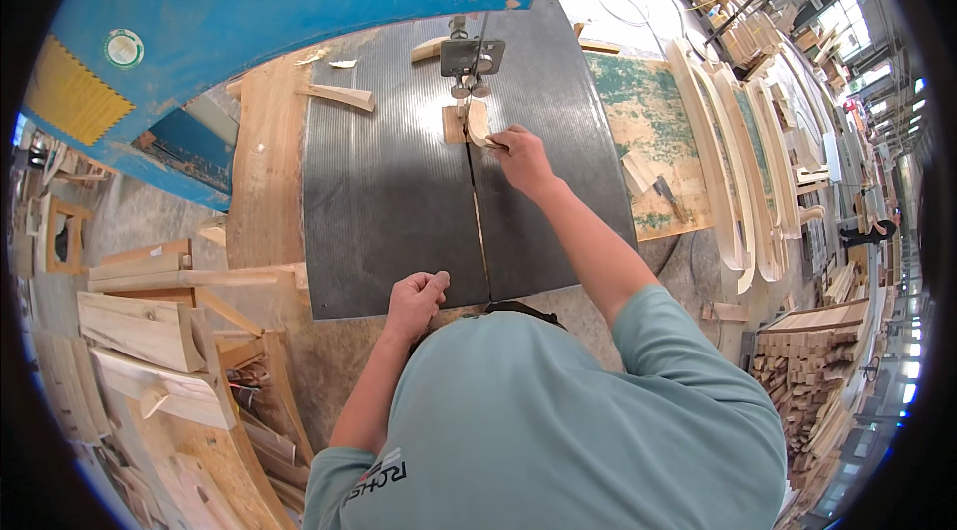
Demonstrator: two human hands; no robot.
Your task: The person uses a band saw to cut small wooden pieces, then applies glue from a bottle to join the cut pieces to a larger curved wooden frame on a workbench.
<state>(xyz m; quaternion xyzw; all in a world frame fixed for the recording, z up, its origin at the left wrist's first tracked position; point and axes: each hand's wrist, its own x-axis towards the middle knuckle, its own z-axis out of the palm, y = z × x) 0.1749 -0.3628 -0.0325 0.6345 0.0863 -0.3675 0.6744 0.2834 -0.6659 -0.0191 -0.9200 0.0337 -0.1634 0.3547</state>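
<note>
Workshop: a concrete floor (164, 206) extends beneath the equipment, with windows along the far right side. A blue-painted machine body (259, 6), smooth and chipped along its lower edge, spans the far left of the work surface. The surface is a dark metal table (389, 201), finely grooved lengthwise, with a narrow slot (478, 221) running inward from its near edge. A flat brown board (267, 171) adjoins the left edge; a worn green-painted panel (648, 111) adjoins the right edge. Long, pale curved timbers (713, 151) lie beyond that panel. Left hand (414, 306): loosely clenched, at the near edge, left of the slot. Right hand (523, 159): grasping the near end of a curved wood piece (478, 121) between thumb and fingers. This piece is pale and smooth, located right of the slot toward the far edge, just below the metal guide assembly (473, 59). A tapered wooden offcut (341, 96) lies near the left edge.
</note>
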